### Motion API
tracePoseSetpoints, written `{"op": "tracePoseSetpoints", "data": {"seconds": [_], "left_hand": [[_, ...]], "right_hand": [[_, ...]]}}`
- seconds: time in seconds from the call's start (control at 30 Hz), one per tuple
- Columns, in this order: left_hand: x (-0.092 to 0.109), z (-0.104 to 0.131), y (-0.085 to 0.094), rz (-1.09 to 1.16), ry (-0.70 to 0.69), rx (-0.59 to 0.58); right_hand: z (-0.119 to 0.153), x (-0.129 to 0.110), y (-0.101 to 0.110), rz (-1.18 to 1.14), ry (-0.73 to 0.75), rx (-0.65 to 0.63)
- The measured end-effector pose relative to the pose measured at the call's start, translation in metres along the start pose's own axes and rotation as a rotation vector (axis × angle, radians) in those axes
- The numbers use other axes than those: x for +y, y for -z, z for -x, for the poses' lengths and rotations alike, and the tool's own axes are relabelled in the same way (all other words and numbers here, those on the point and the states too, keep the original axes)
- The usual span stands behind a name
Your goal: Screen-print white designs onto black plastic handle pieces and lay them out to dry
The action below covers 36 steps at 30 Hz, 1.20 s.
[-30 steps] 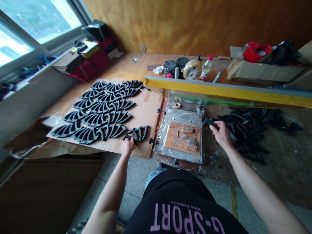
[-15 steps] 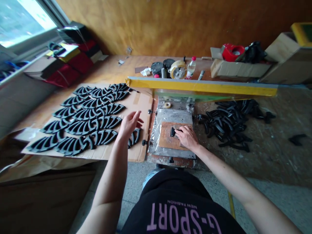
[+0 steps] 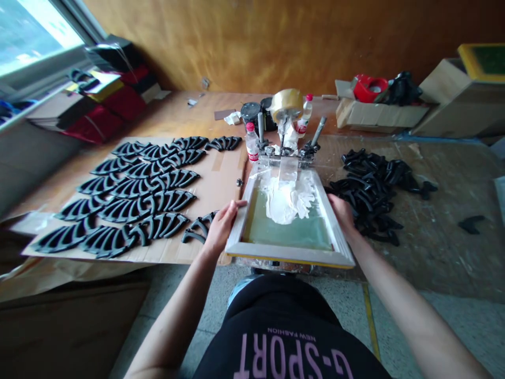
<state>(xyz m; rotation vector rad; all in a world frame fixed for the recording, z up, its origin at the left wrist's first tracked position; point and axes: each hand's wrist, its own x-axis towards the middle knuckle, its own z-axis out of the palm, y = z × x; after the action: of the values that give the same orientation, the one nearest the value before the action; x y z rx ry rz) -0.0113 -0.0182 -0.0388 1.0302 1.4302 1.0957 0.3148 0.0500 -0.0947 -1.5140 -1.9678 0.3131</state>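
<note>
A framed screen [image 3: 290,252] lies lowered over the work plate, white paste [image 3: 284,202] spread on its upper half. My left hand [image 3: 224,226] grips the frame's left edge, fingers closed around it. On the opposite edge my right hand [image 3: 342,215] holds the frame too, its fingertips partly hidden. The plate under the screen is hidden. Left of the frame, curved black pieces [image 3: 132,205] lie in fanned rows on cardboard [image 3: 221,181]. A loose heap of black pieces [image 3: 369,189] sits to the right.
Behind the screen stand a metal clamp [image 3: 282,158], a tape roll [image 3: 286,103], a bottle [image 3: 251,142] and black jars [image 3: 251,113]. Cardboard boxes [image 3: 379,116] are at the back right. Red and black boxes [image 3: 120,100] sit by the window.
The raised screen frame has come down over the plate. My right hand has left the small black piece there, and both hands now hold the frame's sides.
</note>
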Motion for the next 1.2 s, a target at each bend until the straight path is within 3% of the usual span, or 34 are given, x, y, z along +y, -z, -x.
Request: {"op": "tracePoseSetpoints", "data": {"seconds": [0.07,0.13,0.23,0.37,0.53,0.6,0.7,0.77,0.87,0.93,1.1,1.2], "left_hand": [[-0.034,0.000,0.001,-0.053,0.067,-0.014],[-0.063,-0.005,-0.002,-0.086,0.097,0.003],[-0.091,-0.014,-0.007,-0.148,0.124,0.029],[-0.102,-0.020,-0.005,-0.232,0.124,0.019],[-0.106,-0.021,-0.003,-0.222,0.110,0.041],[-0.107,-0.021,-0.004,-0.212,0.105,0.043],[-0.105,-0.020,-0.004,-0.201,0.115,0.029],[-0.103,-0.019,-0.004,-0.182,0.121,0.019],[-0.100,-0.018,-0.005,-0.155,0.126,0.015],[-0.096,-0.017,-0.005,-0.134,0.139,0.011],[-0.060,-0.010,0.000,-0.042,0.135,-0.012],[-0.019,-0.006,0.002,0.006,0.098,0.016]], "right_hand": [[-0.027,-0.003,0.006,0.038,-0.002,0.122],[-0.053,-0.021,-0.001,0.103,0.070,0.162],[-0.073,-0.054,-0.025,0.211,0.166,-0.050],[-0.047,-0.073,-0.044,0.272,0.215,-0.339],[-0.003,-0.070,-0.025,0.147,0.607,-0.537],[-0.004,-0.069,-0.020,0.122,0.609,-0.559],[-0.005,-0.068,-0.026,0.161,0.488,-0.411],[0.004,-0.066,-0.033,0.178,0.499,-0.354],[0.020,-0.065,-0.035,0.131,0.574,-0.426],[0.017,-0.069,-0.033,0.099,0.534,-0.444],[-0.053,-0.081,-0.024,0.051,0.293,-0.204],[-0.098,-0.060,-0.004,0.056,0.147,-0.038]]}}
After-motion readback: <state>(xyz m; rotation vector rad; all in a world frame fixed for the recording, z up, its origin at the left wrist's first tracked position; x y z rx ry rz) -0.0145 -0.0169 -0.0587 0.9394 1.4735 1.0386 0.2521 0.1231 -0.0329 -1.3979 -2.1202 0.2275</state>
